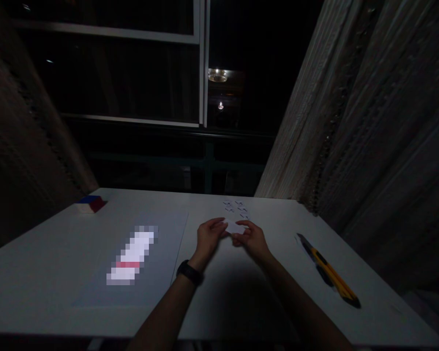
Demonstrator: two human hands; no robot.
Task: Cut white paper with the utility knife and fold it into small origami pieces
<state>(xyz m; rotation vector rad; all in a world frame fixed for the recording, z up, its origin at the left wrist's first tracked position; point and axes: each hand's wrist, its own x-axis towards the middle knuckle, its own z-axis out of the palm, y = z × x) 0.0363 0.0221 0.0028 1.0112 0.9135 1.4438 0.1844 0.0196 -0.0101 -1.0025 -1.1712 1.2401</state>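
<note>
Both my hands meet over the middle of a white table point(58, 253) in dim light. My left hand point(209, 237), with a dark watch on the wrist, and my right hand point(251, 239) pinch a small white piece of paper point(234, 227) between their fingertips. Just beyond the hands lie several tiny paper pieces point(237, 208) scattered on the table.
A yellow and black utility knife point(329, 271) lies to the right. A large pale sheet point(95, 273) covers the table's left half, with a blurred-out patch point(132, 254) on it. A small red, white and blue block point(90, 203) sits far left. Curtains hang on both sides of a dark window.
</note>
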